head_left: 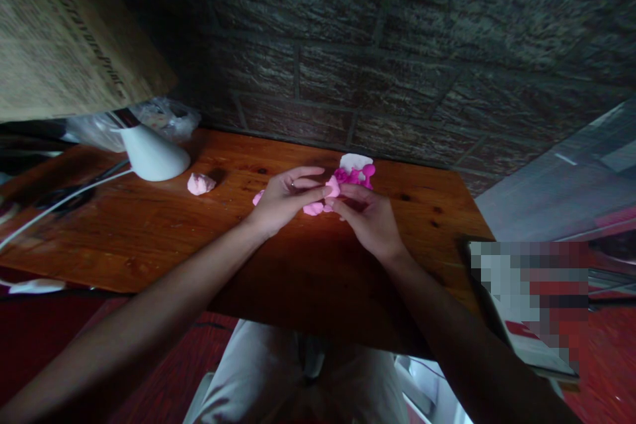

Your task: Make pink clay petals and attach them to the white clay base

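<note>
Between the fingertips of both hands is a small light pink piece, soft-looking like clay; its exact material I cannot make out. My left hand, with a ring on one finger, pinches it between thumb and fingers from the left. From the right, my right hand pinches the same piece. More light pink pieces lie on the table just below the fingers, and another pink piece shows partly behind my left hand. Beyond the hands sit bright magenta pieces against a white piece.
A crumpled pale pink lump lies on the wooden table near the white lamp base. The printed lampshade overhangs the left side. A white cord crosses the table. Behind stands a stone-patterned wall.
</note>
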A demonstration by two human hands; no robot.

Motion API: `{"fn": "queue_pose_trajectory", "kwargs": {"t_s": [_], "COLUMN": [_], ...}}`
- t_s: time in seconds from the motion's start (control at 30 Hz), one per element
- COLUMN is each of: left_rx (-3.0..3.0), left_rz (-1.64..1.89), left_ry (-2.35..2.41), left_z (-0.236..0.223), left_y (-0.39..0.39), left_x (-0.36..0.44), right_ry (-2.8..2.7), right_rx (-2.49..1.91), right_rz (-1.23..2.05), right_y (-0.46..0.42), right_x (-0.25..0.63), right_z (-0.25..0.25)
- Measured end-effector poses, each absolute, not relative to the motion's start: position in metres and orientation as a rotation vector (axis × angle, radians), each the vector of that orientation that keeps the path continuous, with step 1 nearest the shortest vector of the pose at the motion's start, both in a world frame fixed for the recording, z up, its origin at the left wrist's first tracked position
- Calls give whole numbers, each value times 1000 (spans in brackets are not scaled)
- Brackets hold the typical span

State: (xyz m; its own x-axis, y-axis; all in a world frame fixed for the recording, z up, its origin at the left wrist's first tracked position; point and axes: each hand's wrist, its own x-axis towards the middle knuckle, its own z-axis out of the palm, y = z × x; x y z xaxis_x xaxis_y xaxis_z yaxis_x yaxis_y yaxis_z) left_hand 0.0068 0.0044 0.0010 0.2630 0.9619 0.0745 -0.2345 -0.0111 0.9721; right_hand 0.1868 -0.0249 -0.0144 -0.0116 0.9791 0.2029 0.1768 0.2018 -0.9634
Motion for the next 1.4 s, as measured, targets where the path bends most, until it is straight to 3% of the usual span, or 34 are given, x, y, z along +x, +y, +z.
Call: {"fn": "queue_pose_trajectory", "kwargs": {"t_s": [0.97,1.23,1.4], "left_rx": [1407,1603,1540], "left_rz": [1115,1408,1280], "left_ry": [835,919,859], "left_z": [-4,3,2], "left_y": [6,13,9], "left_x": [5,-6,-2], "right_ry": [-1397,-1256,-1290], "right_rx": [-1084,-1095,-1095], "right_rz": [1189,1312,1298], "right_y": [-24,-22,-23], "right_x": [188,192,191], "right_z": [-9,-8,-7]}}
